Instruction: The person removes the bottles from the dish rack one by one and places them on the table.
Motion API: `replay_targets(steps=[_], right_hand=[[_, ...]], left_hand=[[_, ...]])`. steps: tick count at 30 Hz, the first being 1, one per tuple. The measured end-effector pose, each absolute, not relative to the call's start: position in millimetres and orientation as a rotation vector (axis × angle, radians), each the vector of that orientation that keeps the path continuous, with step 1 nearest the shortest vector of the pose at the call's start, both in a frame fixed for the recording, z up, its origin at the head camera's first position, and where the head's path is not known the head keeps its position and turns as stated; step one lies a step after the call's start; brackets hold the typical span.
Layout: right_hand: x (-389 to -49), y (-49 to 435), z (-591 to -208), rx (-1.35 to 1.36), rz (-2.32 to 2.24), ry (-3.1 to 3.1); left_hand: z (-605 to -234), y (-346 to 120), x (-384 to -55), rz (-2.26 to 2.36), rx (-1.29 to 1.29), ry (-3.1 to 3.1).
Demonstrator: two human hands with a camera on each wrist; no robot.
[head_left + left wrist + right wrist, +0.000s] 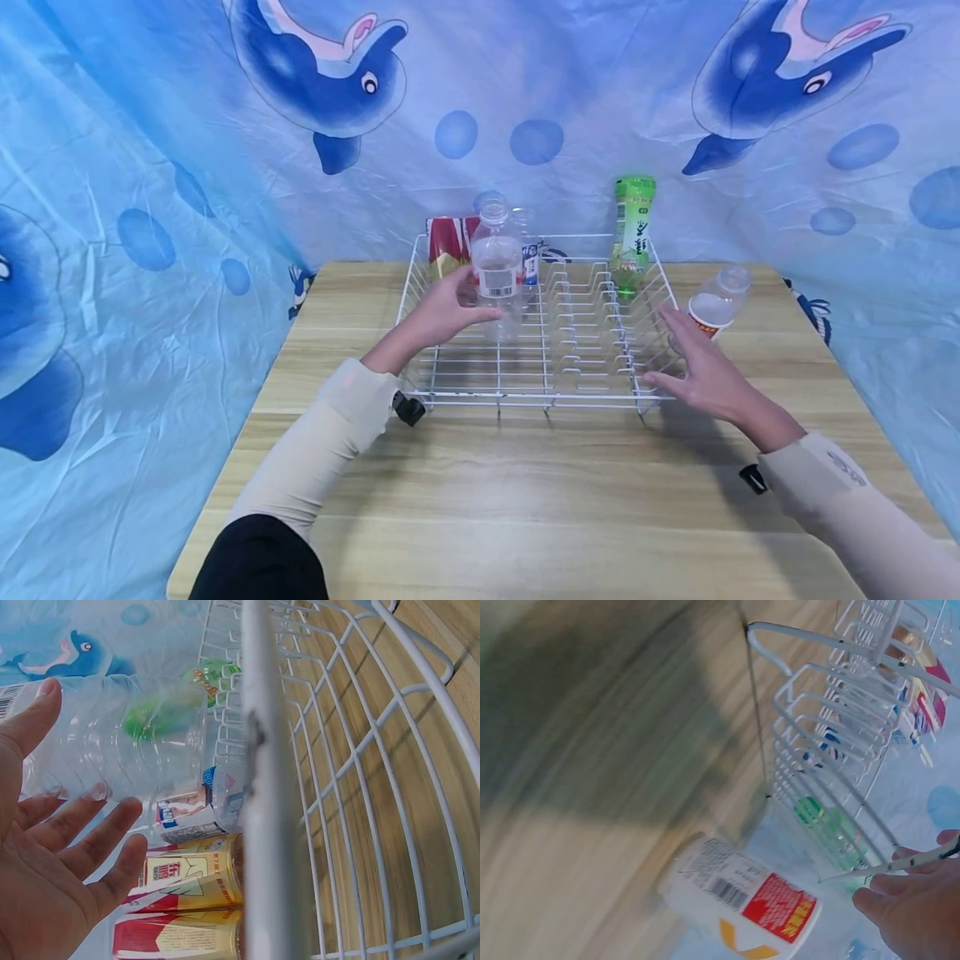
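Note:
In the head view my left hand (442, 308) holds a clear plastic bottle (497, 254) over the left half of a white wire dish rack (525, 398). The thumb lies across one side of the bottle, with fingertips at its other side and the little finger splayed away in the left wrist view. My right hand (701, 367) is at the rack's right front corner, thumb and fingers spread. In the right wrist view its fingers (900, 889) touch the rim wire. Just beyond that hand, outside the rack, is a clear bottle with a white label (716, 304).
Red-and-gold cans (180, 874) and a blue-labelled clear bottle (531, 258) stand at the rack's back left. A green bottle (633, 237) is at its back right. Wire dividers (570, 333) run between. The wooden table (480, 500) meets a blue dolphin-print curtain (480, 100).

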State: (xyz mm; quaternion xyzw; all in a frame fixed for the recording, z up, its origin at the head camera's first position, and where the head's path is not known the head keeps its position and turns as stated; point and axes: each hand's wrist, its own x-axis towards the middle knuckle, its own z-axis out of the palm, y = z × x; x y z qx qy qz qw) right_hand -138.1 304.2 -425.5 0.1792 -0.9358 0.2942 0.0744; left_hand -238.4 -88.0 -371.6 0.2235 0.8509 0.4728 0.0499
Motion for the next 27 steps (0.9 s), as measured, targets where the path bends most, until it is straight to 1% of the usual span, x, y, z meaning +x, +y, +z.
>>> replay_targets(steps=[5, 27], right_hand=[[-134.1, 311.5, -432.8, 0.477, 0.925, -2.826], [-127.5, 328.2, -449.0, 0.427, 1.002, -2.836]], left_hand=[[-367.4, -91.4, -236.0, 1.437, 0.665, 2.592], [-362.8, -102.2, -238.1, 1.463, 0.662, 2.618]])
